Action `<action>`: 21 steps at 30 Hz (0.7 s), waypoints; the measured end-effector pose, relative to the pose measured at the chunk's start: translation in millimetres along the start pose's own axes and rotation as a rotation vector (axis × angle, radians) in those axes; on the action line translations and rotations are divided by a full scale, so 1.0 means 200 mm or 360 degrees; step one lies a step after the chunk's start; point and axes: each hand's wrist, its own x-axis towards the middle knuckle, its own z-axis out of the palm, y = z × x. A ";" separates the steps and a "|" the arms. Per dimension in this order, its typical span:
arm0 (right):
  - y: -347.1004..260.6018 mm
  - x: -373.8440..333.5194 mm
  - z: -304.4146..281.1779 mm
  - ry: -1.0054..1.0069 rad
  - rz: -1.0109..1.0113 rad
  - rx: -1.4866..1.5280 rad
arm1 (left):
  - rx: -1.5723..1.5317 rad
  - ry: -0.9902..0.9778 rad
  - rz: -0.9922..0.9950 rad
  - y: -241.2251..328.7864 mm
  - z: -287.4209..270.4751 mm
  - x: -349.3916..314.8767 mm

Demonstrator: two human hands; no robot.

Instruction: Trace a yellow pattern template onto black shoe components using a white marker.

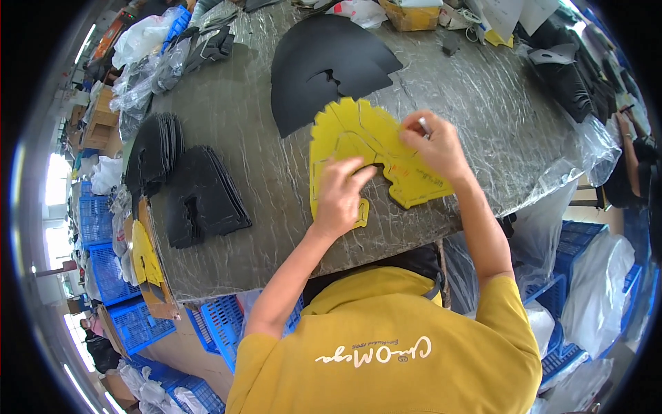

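Note:
A yellow curved template (358,131) with a notched outer edge, slots and handwritten marks lies at the near middle of the table. Dark material shows under its inner edge. My left hand (338,196) rests on the template beside its central cutout, fingers spread, slightly blurred, gripping nothing. Above the template's right part, my right hand (436,146) is closed in a pinch round a pale, slim pen (425,126), whose tip I cannot make out. Just beyond the template lie black fan-shaped sheets (324,58) with a small cutout.
Two stacks of black cut pieces, one (155,152) behind the other (207,200), lie on the left of the dark, film-covered table (276,259). More black pieces (565,86) sit far right. Blue crates (141,324) stand below the left side. A cardboard box (412,15) is at the back.

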 end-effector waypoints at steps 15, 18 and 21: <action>0.35 0.32 -0.39 0.0782 0.0185 0.2153 | 0.0631 -0.0688 -0.1202 -0.23 -0.18 0.07; 0.47 0.37 -0.42 0.0748 0.0348 0.2102 | 0.0474 -0.0389 -0.1134 -0.25 -0.17 -0.01; 0.53 0.34 -0.43 0.0676 0.0257 0.1957 | -0.0143 -0.0062 -0.1252 -0.24 -0.17 -0.07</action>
